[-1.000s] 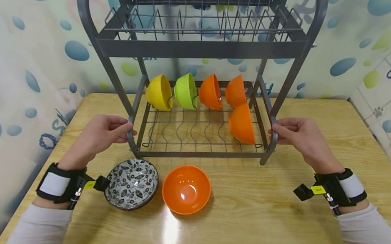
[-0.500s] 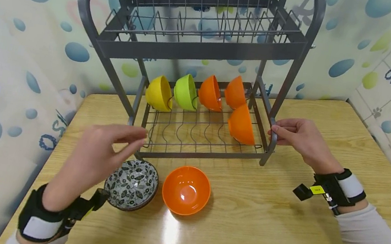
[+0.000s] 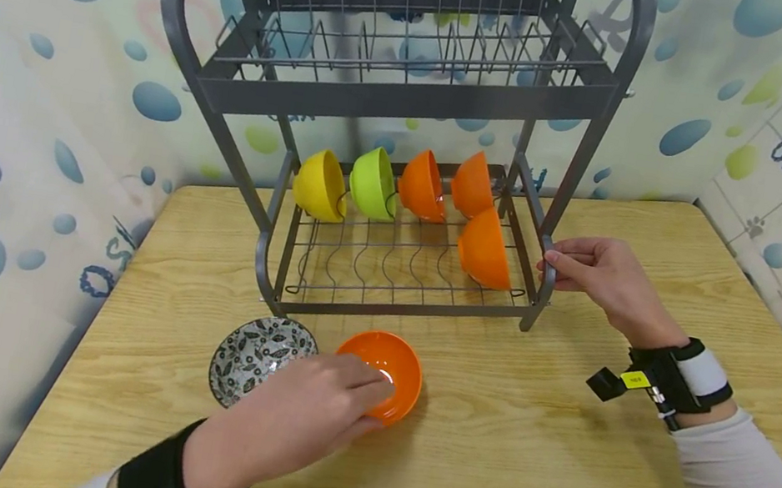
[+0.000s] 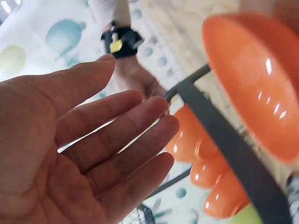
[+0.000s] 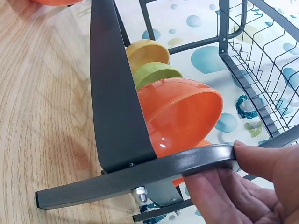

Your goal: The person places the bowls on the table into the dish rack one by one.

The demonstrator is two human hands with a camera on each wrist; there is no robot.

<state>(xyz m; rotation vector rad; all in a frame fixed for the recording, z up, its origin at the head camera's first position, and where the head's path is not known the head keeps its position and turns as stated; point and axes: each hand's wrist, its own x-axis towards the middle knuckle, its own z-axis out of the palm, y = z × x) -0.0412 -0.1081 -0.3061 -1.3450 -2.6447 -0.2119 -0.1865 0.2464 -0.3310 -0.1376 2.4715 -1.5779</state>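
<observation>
My left hand (image 3: pixel 301 412) hovers over the near left part of an orange bowl (image 3: pixel 406 381) on the table. In the left wrist view its fingers are extended and slightly bent, holding nothing, with the orange bowl (image 4: pixel 252 84) apart from them. Partly covered by that hand is a black-and-white leaf-patterned bowl (image 3: pixel 253 354). My right hand (image 3: pixel 605 280) pinches the right side rail of a grey two-tier dish rack (image 3: pixel 404 108) between thumb and fingers, as the right wrist view also shows.
On the rack's lower tier a yellow bowl (image 3: pixel 318 185), a green bowl (image 3: pixel 373 182) and three orange bowls (image 3: pixel 484 250) stand tilted. The upper wire tier (image 3: pixel 419 54) overhangs them. A patterned wall (image 3: pixel 87 148) rises behind the wooden table (image 3: pixel 517 465).
My left hand has let go of the rack's left rail and moved right and toward me, over the orange bowl. The right hand keeps its grip on the rack.
</observation>
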